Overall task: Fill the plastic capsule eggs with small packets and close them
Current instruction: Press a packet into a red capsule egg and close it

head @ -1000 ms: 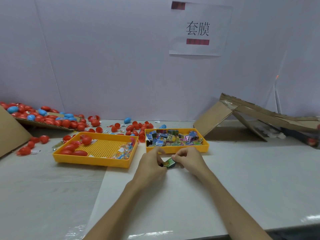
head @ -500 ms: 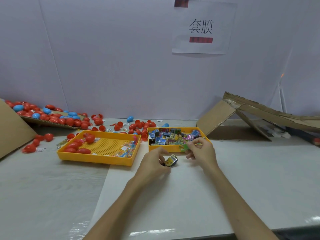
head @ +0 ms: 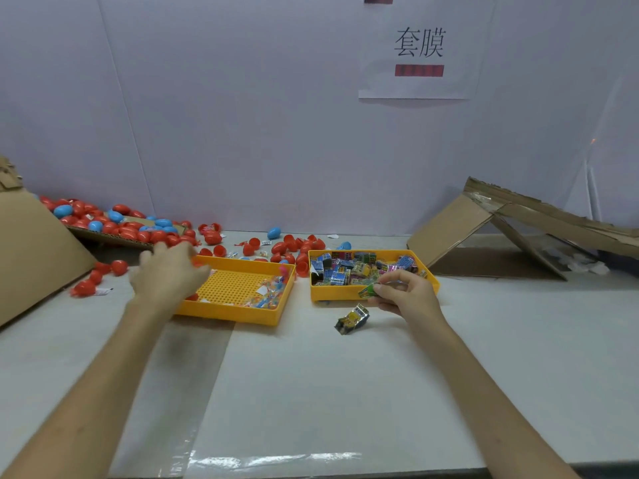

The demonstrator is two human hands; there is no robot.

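White table (head: 311,392), cardboard sheets (head: 484,229), wall sign (head: 418,46)

Our left hand (head: 166,274) has left the middle of the frame, where it met the right over the packets, and now reaches left, blurred, above the near left corner of the left tray (head: 242,314). The yellow-and-black packet (head: 352,319) it was pinching lies alone on the counter. Our right hand (head: 404,295) has drawn away with the green packet (head: 368,290), pinched at the right tray's (head: 332,295) front rim.
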